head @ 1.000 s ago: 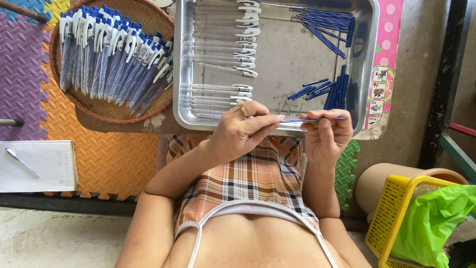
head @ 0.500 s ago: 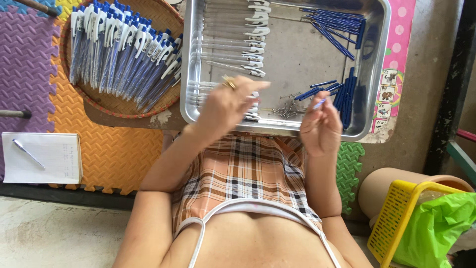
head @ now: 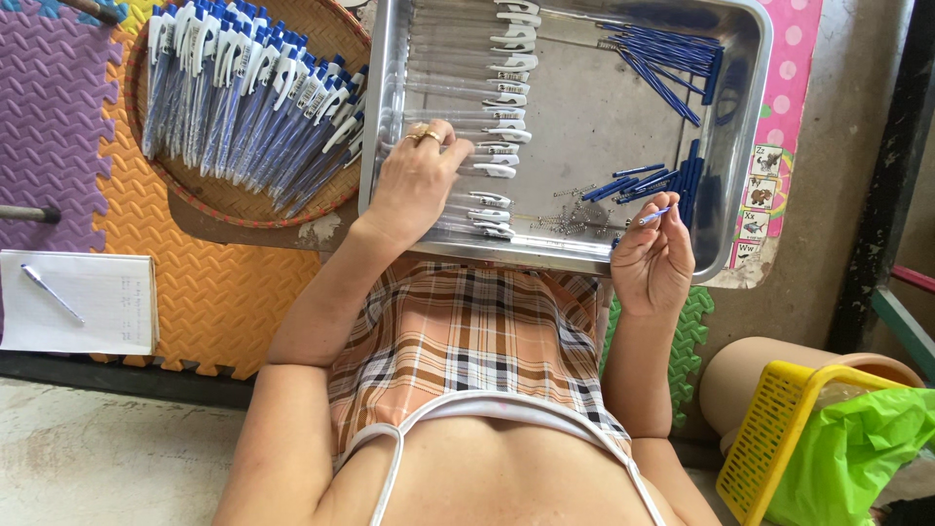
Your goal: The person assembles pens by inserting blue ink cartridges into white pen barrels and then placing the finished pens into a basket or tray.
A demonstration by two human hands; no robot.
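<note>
1. Resting across the person's lap, a metal tray holds three kinds of parts: clear pen barrels with white clips in a column at its left, blue refills heaped at its upper right with more of them near its right wall, and small metal springs scattered near its front edge.
2. Left hand: lies palm down on the column of barrels, fingers curled onto them; whether the grip closes on one barrel cannot be told.
3. Right hand: raised just over the tray's front right corner, thumb and forefinger pinching a single refill, which points left and slightly down.
4. Round woven basket, just left of the tray: filled with assembled blue pens with white clips, laid side by side.
5. Foam floor mat, orange and purple: carries the basket and a notepad with one pen on it.
6. Yellow plastic basket, lower right: contains a green bag.
</note>
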